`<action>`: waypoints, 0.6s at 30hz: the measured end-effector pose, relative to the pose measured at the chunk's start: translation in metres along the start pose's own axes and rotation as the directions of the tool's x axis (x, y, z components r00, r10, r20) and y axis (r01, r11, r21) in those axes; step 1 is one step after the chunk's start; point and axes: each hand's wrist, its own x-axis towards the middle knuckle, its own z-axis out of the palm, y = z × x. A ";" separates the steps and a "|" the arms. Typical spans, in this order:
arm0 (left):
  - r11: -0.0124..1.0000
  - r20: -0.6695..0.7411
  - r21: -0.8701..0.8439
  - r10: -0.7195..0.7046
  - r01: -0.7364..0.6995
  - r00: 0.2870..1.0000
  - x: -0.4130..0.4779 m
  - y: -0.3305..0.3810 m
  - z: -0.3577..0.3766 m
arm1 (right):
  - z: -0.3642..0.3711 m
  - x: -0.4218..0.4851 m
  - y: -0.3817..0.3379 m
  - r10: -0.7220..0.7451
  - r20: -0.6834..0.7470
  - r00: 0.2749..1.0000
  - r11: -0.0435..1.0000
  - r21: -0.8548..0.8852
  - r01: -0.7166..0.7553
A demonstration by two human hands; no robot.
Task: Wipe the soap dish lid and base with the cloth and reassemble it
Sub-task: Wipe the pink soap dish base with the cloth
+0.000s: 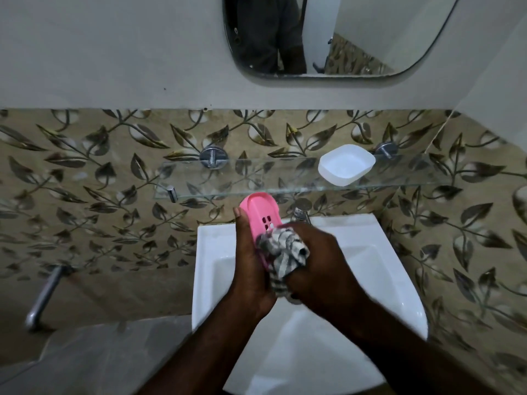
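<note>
Over the white sink, my left hand [249,260] grips a pink soap dish part [261,210] with drain slots, its far end pointing up toward the shelf. My right hand [316,262] holds a bunched grey-and-white striped cloth [285,250] and presses it onto the near end of the pink part, hiding that end. The white soap dish part [346,164], a shallow rounded tray, lies open side up on the glass shelf [228,178], apart from both hands.
A white basin [393,266] lies below my hands, with a chrome tap [301,212] at its back edge. The glass shelf is fixed to leaf-patterned tiles under a mirror [356,38]. A metal pipe [45,295] sticks out at the lower left.
</note>
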 end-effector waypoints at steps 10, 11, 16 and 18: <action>1.000 0.067 -0.020 -0.004 0.005 0.998 -0.002 0.010 -0.003 | -0.007 -0.008 0.004 -0.215 0.183 0.959 0.924 -0.280 0.260; 1.000 0.045 -0.003 -0.008 0.008 0.999 -0.002 0.007 -0.006 | -0.010 -0.009 0.008 -0.221 0.198 0.955 0.916 -0.294 0.273; 0.993 0.091 0.116 0.019 -0.030 0.996 -0.007 -0.003 0.007 | -0.028 0.022 0.006 -0.216 -0.037 0.976 0.923 -0.334 0.192; 0.985 0.115 0.155 0.056 -0.073 0.992 -0.009 -0.005 0.013 | -0.031 0.028 0.007 -0.202 -0.145 0.969 0.931 -0.334 0.145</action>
